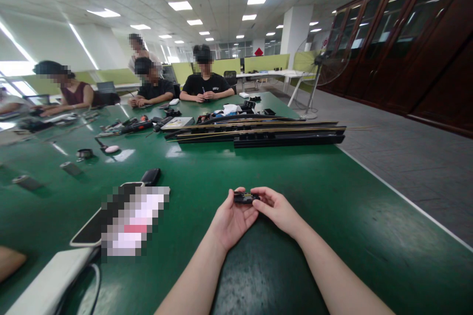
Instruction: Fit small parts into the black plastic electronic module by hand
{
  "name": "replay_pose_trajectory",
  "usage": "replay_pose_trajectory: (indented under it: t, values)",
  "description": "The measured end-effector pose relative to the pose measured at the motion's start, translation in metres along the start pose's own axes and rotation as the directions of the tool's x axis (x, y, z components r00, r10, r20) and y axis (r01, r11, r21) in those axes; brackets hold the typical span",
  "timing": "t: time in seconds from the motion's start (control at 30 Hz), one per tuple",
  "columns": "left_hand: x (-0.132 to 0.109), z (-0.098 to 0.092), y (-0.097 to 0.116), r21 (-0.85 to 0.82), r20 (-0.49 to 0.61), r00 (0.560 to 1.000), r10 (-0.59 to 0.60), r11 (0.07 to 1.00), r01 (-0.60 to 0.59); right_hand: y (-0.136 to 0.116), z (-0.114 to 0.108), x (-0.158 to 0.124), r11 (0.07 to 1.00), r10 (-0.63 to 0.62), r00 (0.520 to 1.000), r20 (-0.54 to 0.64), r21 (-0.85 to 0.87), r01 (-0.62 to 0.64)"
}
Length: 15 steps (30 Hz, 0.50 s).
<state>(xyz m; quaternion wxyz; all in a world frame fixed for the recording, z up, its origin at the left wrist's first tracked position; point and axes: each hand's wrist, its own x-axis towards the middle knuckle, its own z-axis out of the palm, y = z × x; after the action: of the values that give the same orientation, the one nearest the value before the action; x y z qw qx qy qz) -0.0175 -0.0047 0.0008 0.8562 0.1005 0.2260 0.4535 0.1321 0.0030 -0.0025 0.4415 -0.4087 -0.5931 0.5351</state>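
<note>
A small dark case with a greenish-gold circuit board showing (246,198) is held between my two hands, a little above the front of the green table. My left hand (233,219) lies palm up beneath it, its thumb gripping the case's left end. From the other side my right hand (275,209) pinches the right end between thumb and fingers. The exact kind of device is too small to make out.
Long black rails with thin brass-coloured rods (288,135) lie across the table (207,172). To the left are a phone (107,216), a white power bank (51,280) with a cable, and metal cylinders (70,168). Several people sit at the far side. A fan (318,61) stands right.
</note>
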Motion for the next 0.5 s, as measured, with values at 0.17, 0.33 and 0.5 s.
replay_pose_trajectory:
  t: [0.17, 0.33, 0.5]
  values:
    - [0.0002, -0.0001, -0.0001, 0.013, 0.001, 1.000, 0.008, 1.000, -0.008, 0.0006, 0.0004, 0.0006, 1.000, -0.004, 1.000, -0.014, -0.004, 0.004]
    - [0.0007, -0.0010, -0.0002, 0.011, 0.004, 1.000, 0.007, 1.000, -0.007, 0.0009, 0.0004, 0.0007, 1.000, -0.004, 1.000, -0.012, -0.008, 0.004]
    - [0.0003, -0.0006, -0.0001, 0.013, 0.004, 1.000, 0.008, 1.000, -0.008, 0.0006, 0.0005, 0.0005, 1.000, 0.004, 1.000, -0.010, -0.002, -0.004]
